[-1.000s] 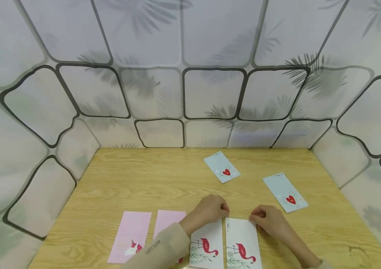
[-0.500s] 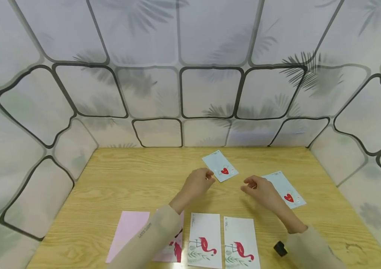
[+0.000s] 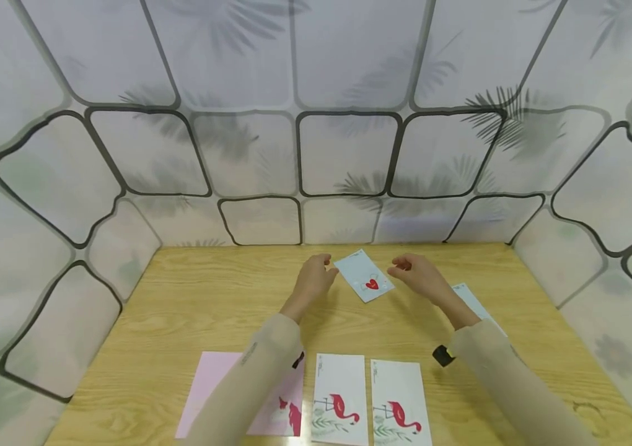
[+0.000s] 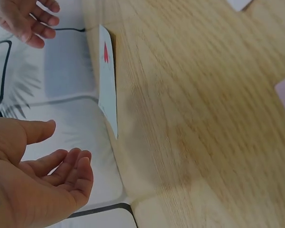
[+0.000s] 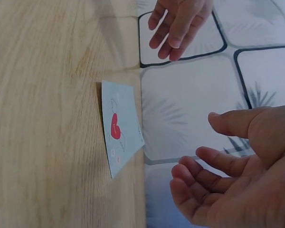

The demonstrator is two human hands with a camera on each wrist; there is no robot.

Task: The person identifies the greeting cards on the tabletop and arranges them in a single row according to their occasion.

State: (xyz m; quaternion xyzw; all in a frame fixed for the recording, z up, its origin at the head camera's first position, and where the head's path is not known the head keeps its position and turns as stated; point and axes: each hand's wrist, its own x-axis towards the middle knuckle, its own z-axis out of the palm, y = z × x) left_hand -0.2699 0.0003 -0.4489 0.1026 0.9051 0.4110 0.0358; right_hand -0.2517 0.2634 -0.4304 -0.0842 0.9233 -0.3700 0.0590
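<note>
We count two light-blue rectangular cards (image 3: pixel 364 276) (image 3: pixel 473 302) centre-right, two white flamingo-printed cards (image 3: pixel 338 396) (image 3: pixel 401 402) bottom centre, two bare hands (image 3: pixel 313 280) (image 3: pixel 417 275); lower-left pink paper (image 3: pixel 204 381), number obscured.

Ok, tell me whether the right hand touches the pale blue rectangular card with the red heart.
Apart: the right wrist view plainly shows white patterned backdrop between the right hand and the pale blue card.

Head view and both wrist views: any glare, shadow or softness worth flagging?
Head: bright glint on the table beside the left flamingo card, whose tiny lettering is unreadable; faint shadows below the left hand and right hand. Left wrist: dimmer, a broad soft shadow on the table near the heart card. Right wrist: paler, a soft shadow streak at the top.
</note>
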